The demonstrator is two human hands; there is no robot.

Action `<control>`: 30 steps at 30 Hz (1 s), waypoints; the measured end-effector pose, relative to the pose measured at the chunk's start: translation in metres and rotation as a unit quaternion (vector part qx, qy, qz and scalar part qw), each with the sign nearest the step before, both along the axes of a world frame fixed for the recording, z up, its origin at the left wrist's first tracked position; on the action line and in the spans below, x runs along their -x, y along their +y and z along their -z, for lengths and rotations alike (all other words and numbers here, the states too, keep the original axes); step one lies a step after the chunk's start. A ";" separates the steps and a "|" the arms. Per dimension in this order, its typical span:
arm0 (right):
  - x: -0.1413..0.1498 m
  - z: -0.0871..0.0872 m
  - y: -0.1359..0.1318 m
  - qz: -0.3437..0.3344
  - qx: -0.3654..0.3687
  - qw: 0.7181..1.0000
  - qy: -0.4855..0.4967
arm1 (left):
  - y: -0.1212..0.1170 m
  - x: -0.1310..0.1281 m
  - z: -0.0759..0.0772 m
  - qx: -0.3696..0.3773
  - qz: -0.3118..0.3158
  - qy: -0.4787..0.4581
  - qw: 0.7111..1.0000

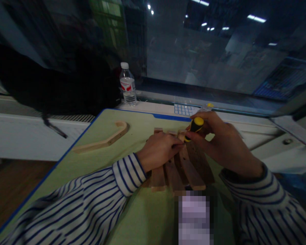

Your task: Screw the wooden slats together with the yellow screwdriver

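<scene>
A brown wooden piece made of several flat slats set side by side [190, 168] lies on a pale green tabletop with a blue edge [142, 221], in front of the person. A short screwdriver-like tool with a black and yellow handle [196, 127] stands tilted at the far end of the slats; its tip is hidden. The right hand [224, 144] grasps this handle between thumb and fingers. The left hand [159, 149] lies across the slats, its fingers bent and their tips beside the handle's lower end; whether they pinch anything is impossible to tell. Both arms wear white sleeves with dark blue stripes [91, 204].

Nearer the person is a pixelated lilac patch [193, 217], too coarse to identify. To the left on the tabletop lies a light wooden hook-shaped bar [107, 141]. Beyond the table, a clear plastic water bottle with a white cap [128, 86] stands upright beside a black bundle [53, 88], before a dark window [206, 61].
</scene>
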State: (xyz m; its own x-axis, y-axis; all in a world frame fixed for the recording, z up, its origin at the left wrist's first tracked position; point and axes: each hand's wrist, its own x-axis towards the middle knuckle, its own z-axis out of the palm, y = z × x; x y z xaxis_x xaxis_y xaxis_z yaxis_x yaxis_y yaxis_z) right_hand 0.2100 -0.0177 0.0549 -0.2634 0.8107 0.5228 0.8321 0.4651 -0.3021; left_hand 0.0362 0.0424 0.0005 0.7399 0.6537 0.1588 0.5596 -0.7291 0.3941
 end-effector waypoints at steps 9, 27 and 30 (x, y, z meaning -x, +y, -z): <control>0.000 0.001 -0.001 0.001 0.007 1.000 -0.001 | 0.001 0.002 0.002 0.013 0.001 -0.016 1.000; -0.003 0.004 0.003 -0.004 0.013 1.000 0.009 | -0.002 0.020 -0.058 0.000 -0.030 -0.065 0.997; -0.002 0.003 0.002 -0.012 0.034 0.999 0.022 | 0.001 0.011 -0.058 0.000 -0.026 -0.052 0.998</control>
